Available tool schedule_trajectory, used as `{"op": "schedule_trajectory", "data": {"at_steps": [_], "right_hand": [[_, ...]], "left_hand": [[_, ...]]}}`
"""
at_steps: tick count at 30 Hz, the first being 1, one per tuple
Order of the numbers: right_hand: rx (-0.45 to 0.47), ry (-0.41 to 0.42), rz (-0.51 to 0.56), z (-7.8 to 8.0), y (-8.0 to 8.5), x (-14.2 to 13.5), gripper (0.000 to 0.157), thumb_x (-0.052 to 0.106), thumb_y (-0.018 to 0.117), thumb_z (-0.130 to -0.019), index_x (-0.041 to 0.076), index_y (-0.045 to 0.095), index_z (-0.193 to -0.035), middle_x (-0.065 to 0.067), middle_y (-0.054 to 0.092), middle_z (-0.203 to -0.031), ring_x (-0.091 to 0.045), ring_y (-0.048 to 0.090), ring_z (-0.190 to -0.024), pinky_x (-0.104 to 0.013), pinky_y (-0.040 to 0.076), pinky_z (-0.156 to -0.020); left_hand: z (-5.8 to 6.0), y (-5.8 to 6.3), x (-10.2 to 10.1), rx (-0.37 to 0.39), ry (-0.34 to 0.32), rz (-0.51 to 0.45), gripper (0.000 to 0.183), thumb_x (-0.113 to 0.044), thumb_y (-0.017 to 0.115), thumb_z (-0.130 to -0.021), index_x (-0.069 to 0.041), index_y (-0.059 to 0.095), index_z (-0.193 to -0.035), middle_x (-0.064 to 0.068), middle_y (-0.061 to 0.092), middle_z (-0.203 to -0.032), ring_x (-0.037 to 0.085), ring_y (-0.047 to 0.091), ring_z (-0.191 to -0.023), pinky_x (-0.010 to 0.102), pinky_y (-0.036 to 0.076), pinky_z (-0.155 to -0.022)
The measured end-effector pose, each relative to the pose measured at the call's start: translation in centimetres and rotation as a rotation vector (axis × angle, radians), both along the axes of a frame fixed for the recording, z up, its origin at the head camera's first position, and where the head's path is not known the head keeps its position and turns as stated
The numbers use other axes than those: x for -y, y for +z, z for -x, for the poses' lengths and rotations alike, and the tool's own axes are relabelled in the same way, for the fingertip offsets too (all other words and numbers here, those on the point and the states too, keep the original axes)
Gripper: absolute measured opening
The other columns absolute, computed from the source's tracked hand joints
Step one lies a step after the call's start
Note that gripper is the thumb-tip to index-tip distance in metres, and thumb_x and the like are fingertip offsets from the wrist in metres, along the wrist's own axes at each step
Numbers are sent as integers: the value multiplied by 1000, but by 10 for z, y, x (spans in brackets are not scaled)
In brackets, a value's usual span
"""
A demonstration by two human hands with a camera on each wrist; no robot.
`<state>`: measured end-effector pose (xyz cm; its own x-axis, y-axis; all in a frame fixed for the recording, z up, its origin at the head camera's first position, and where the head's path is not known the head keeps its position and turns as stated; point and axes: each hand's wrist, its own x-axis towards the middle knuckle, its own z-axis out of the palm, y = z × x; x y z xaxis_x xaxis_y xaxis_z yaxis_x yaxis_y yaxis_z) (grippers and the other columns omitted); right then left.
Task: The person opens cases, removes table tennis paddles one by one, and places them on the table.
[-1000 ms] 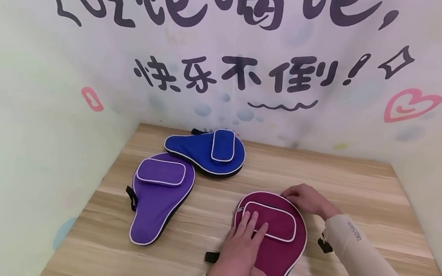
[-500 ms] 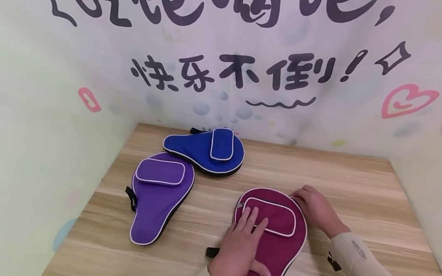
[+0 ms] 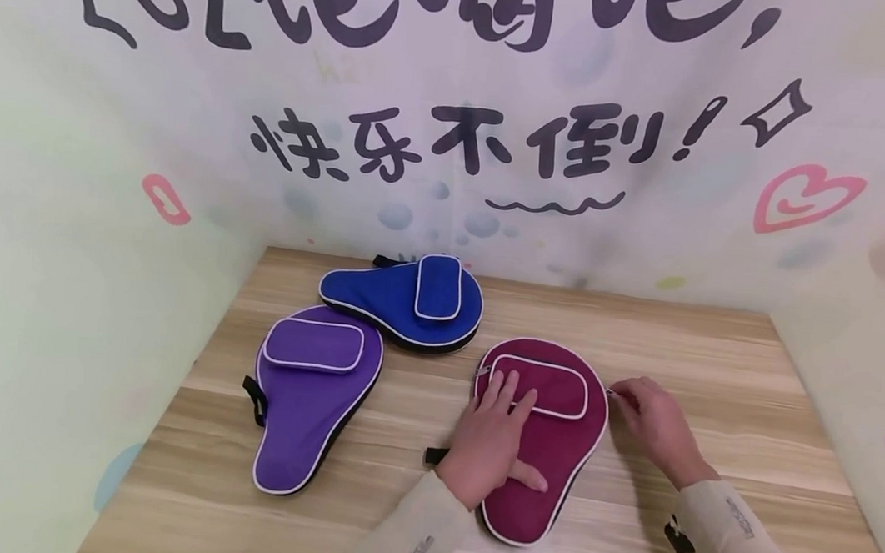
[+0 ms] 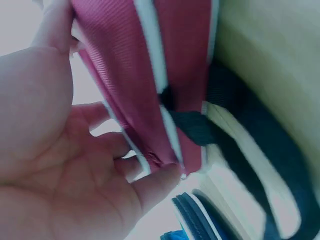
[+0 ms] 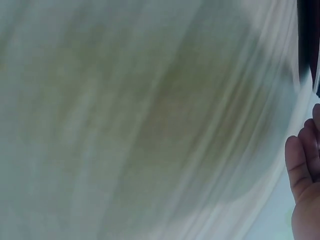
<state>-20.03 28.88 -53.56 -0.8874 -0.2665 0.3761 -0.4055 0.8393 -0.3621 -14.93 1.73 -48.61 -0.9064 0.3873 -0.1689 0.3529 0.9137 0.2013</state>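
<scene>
A maroon table tennis bat case (image 3: 554, 449) with white piping and a front pocket lies on the table, rounded end away from me. My left hand (image 3: 490, 442) rests on it with straight, spread fingers, overlapping the pocket. In the left wrist view, the fingers (image 4: 155, 187) lie along the case (image 4: 125, 65), and a black strap loop (image 4: 240, 135) hangs off its side. At the case's upper right edge, my right hand (image 3: 656, 430) pinches a small metal zipper pull (image 3: 611, 392). The right wrist view mostly shows the table, with part of the right hand (image 5: 305, 175) at its edge.
A purple bat case (image 3: 308, 403) lies on the left. Touching its top, a blue bat case (image 3: 381, 294) lies near the back wall (image 3: 639, 245). Both have pockets and black straps. The wooden table (image 3: 709, 349) has walls at its back and sides.
The maroon case has slid away from me with my left hand on it, bringing its narrow end into view. My right hand has moved from the rounded top down along the right edge.
</scene>
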Motion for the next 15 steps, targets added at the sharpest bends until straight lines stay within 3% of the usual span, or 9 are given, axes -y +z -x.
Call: {"op": "schedule_trajectory", "data": {"at_steps": [6, 15], "right_hand": [[73, -59, 16, -9, 1, -7, 11, 1, 72, -81, 7, 70, -90, -3, 67, -81, -10, 55, -71, -26, 48, -60], [50, -49, 16, -30, 2, -4, 12, 5, 76, -77, 11, 71, -85, 3, 65, -77, 0, 52, -68, -21, 48, -57]], "left_hand": [[24, 1, -6, 29, 5, 15, 118, -81, 64, -55, -28, 23, -153, 4, 13, -163, 25, 7, -152, 48, 32, -115], [47, 2, -16, 18, 17, 7, 116, -80, 64, -57, -27, 25, -152, 4, 15, -162, 26, 9, -151, 50, 32, -114]]}}
